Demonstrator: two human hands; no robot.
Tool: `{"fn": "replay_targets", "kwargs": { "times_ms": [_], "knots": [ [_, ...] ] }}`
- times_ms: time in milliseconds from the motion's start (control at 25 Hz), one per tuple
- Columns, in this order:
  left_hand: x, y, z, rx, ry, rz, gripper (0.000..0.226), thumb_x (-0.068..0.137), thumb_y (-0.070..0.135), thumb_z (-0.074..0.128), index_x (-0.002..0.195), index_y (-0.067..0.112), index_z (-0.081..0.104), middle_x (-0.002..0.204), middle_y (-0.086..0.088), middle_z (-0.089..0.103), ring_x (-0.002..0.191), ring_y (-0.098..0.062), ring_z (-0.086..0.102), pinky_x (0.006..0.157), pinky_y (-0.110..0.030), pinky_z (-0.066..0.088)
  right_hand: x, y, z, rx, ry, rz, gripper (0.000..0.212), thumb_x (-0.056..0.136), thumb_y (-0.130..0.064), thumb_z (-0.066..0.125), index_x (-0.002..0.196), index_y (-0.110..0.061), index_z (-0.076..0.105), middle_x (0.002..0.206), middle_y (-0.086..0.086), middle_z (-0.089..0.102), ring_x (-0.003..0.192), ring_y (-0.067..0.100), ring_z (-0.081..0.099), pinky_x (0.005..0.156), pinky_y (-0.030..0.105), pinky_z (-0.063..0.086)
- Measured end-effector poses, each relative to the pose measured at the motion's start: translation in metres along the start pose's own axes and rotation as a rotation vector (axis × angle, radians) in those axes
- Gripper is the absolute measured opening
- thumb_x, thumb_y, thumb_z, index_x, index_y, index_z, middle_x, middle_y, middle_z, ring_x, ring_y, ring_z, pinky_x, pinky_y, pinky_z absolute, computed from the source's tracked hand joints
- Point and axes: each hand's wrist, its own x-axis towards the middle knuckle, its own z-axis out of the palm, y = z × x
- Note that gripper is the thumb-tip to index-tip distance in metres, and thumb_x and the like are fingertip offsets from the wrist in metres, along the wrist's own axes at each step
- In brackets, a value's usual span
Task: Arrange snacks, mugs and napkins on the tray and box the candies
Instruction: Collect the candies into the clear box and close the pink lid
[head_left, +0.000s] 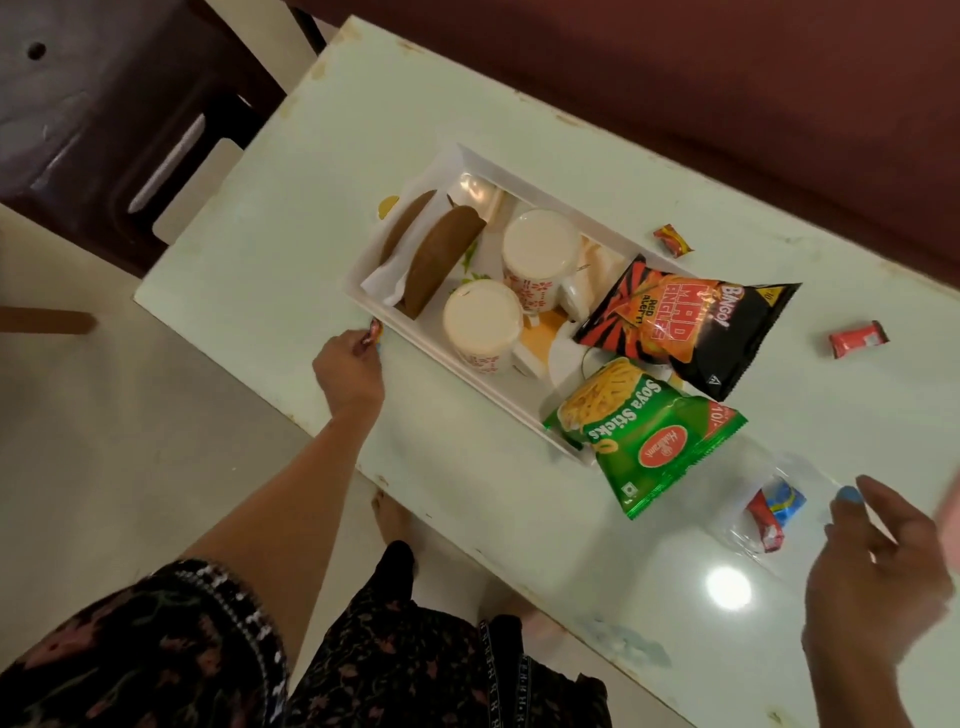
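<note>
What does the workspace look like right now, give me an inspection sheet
Surface: pale table, glossy, lamp glare.
Job's things: white tray holds two mugs, napkins, chips bag and soya sticks bag overhanging; candies in clear box.
Clutter: loose candies on table.
Grippers: left hand pinches a candy; right hand open near box.
Cables: nothing seen.
Surroundings: dark chair, tiled floor.

Dark floral-print garment (156, 649) with white-trimmed short sleeve; blue-painted nails (848, 493), bare forearms.
</note>
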Motion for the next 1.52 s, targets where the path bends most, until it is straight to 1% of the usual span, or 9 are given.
{"fn": "replay_targets", "kwargs": {
  "times_ms": [240,440,600,680,760,880,1080,1400,1520],
  "knots": [
    [-0.07,-0.01,-0.008,-0.011,-0.115,0.03,0.014,0.082,0.008,0.064,0.091,0.001,0.072,0.084,-0.021,0.07,0.072,-0.019,0.057,0.059,-0.012,0.033,0.025,-0.005,0.001,-0.012,-0.024,-0.007,0.011,0.088,-0.03,0.056,0.09,-0.039,0.062,0.106,0.006,0.067,0.082,0.011,0.061,0.07,0.009,0.044],
    [-0.177,-0.01,-0.009,-0.099,-0.315,0.069,0.01,0.078,-0.002,0.068,0.085,0.003,0.071,0.079,-0.012,0.072,0.064,0.021,0.055,0.059,0.004,0.038,0.086,-0.017,0.03,-0.162,-0.089,-0.1,0.028,0.087,-0.015,0.06,0.115,-0.011,0.061,0.115,0.011,0.064,0.094,0.016,0.061,0.068,0.001,0.04],
    [-0.261,-0.001,-0.004,-0.163,-0.535,0.119,0.044,0.078,-0.004,0.067,0.078,0.04,0.068,0.058,0.011,0.062,0.051,0.004,0.053,0.044,-0.005,0.034,0.14,-0.022,0.053,-0.525,-0.293,-0.25,0.063,0.086,-0.016,0.064,0.141,-0.014,0.036,0.153,0.014,0.027,0.136,0.033,0.036,0.106,0.037,0.035],
    [-0.29,0.012,0.0,-0.206,-0.637,0.19,0.046,0.079,0.002,0.066,0.083,0.048,0.067,0.062,0.012,0.059,0.046,0.0,0.05,0.045,-0.006,0.034,0.157,-0.02,0.061,-0.668,-0.374,-0.298,0.07,0.087,-0.019,0.064,0.146,-0.02,0.026,0.159,0.011,0.004,0.141,0.034,0.023,0.108,0.043,0.034],
    [-0.307,0.027,0.003,-0.247,-0.709,0.244,0.041,0.082,0.01,0.065,0.087,0.051,0.066,0.063,0.006,0.056,0.047,0.001,0.049,0.049,-0.008,0.037,0.166,-0.011,0.065,-0.742,-0.418,-0.368,0.062,0.089,-0.022,0.06,0.144,-0.019,0.031,0.159,0.009,0.008,0.142,0.033,0.022,0.108,0.046,0.034],
    [-0.311,0.043,0.011,-0.302,-0.755,0.288,0.016,0.082,0.026,0.06,0.091,0.037,0.067,0.071,0.01,0.058,0.054,-0.001,0.055,0.052,-0.011,0.043,0.165,0.009,0.056,-0.713,-0.369,-0.463,0.046,0.092,-0.014,0.054,0.137,-0.011,0.045,0.151,0.007,0.036,0.136,0.028,0.038,0.106,0.039,0.038],
    [-0.306,0.061,0.016,-0.297,-0.785,0.276,0.014,0.081,0.031,0.058,0.087,0.029,0.071,0.079,0.006,0.063,0.064,-0.008,0.061,0.055,-0.014,0.048,0.155,0.026,0.026,-0.705,-0.255,-0.546,0.034,0.091,0.002,0.046,0.118,-0.006,0.064,0.123,0.011,0.065,0.107,0.034,0.064,0.093,0.035,0.048],
    [-0.302,0.128,0.039,-0.301,-0.761,0.332,0.015,0.085,0.006,0.061,0.095,0.009,0.072,0.068,0.003,0.06,0.062,-0.004,0.055,0.054,-0.007,0.039,0.089,-0.007,-0.034,-0.219,-0.121,-0.123,0.009,0.084,-0.013,0.062,0.091,-0.012,0.068,0.073,0.007,0.07,0.069,0.02,0.069,0.071,0.026,0.049],
    [-0.312,0.151,0.057,-0.219,-0.746,0.379,0.017,0.087,0.012,0.058,0.096,0.005,0.071,0.069,0.002,0.056,0.053,-0.005,0.049,0.052,-0.005,0.037,0.042,-0.003,-0.044,-0.206,-0.08,-0.028,0.012,0.077,-0.021,0.073,0.075,-0.014,0.063,0.064,-0.004,0.067,0.063,0.0,0.066,0.059,0.005,0.041]
  ]
}}
